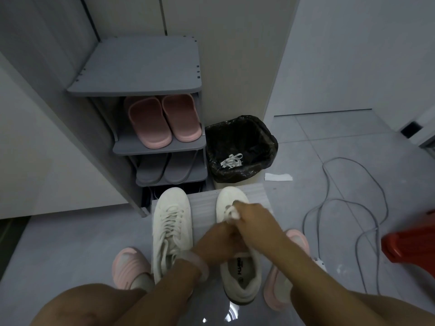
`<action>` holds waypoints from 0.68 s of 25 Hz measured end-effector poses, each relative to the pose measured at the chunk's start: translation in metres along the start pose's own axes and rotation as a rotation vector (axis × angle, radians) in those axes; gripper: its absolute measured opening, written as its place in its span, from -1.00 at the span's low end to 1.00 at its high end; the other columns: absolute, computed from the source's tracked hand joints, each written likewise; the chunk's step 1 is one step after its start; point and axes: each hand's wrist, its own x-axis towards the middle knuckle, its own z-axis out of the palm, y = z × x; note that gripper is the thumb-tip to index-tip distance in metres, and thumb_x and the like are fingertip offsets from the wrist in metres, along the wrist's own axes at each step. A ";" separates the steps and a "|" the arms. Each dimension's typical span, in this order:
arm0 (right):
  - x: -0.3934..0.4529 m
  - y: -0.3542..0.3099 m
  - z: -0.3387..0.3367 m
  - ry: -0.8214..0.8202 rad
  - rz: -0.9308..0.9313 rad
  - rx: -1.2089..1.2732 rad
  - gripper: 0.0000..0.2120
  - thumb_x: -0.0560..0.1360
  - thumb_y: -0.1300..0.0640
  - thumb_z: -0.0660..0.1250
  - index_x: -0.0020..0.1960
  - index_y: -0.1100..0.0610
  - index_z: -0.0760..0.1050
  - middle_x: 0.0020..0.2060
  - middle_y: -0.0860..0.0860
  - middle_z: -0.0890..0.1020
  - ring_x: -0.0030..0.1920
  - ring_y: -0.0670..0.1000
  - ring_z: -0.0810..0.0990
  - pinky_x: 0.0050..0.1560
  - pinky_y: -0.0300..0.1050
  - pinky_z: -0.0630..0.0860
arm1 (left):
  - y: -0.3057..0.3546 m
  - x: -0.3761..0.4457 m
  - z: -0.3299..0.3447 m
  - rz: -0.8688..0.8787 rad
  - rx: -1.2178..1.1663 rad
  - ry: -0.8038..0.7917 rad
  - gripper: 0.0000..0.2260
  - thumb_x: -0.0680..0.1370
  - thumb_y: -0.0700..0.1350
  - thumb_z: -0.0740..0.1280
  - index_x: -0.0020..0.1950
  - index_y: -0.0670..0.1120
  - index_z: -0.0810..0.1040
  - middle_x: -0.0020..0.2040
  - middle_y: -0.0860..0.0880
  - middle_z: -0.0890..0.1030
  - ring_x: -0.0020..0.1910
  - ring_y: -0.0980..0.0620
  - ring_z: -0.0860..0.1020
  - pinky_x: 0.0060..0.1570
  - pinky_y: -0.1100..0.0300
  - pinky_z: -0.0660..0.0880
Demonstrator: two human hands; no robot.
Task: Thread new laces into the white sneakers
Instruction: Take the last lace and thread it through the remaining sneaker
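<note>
Two white sneakers stand side by side on a grey mat (259, 196) on the floor. The left sneaker (171, 227) is laced up its front. Over the right sneaker (237, 276) both hands work at the eyelet area. My right hand (251, 217) pinches a bunched white lace (231, 211) near the toe end. My left hand (219, 241) sits on the middle of that shoe with curled fingers; what it holds is hidden.
A grey shoe rack (141, 88) with pink slippers (164, 118) and grey slippers stands ahead. A bin with a black bag (240, 147) holds a white lace (231, 160). A grey cable (341, 203) loops at right beside a red stool (414, 243). Pink slippers are on my feet.
</note>
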 end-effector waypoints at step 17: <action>0.011 0.022 -0.056 0.431 0.128 0.468 -0.54 0.49 0.30 0.27 0.34 0.03 0.33 0.20 0.02 0.41 0.16 -0.04 0.42 0.15 -0.28 0.33 | 0.042 0.031 -0.054 -0.194 -0.337 0.474 -0.79 0.54 -0.17 0.26 -0.28 -0.16 0.52 -0.39 -0.06 0.41 -0.37 0.06 0.35 -0.30 0.22 0.29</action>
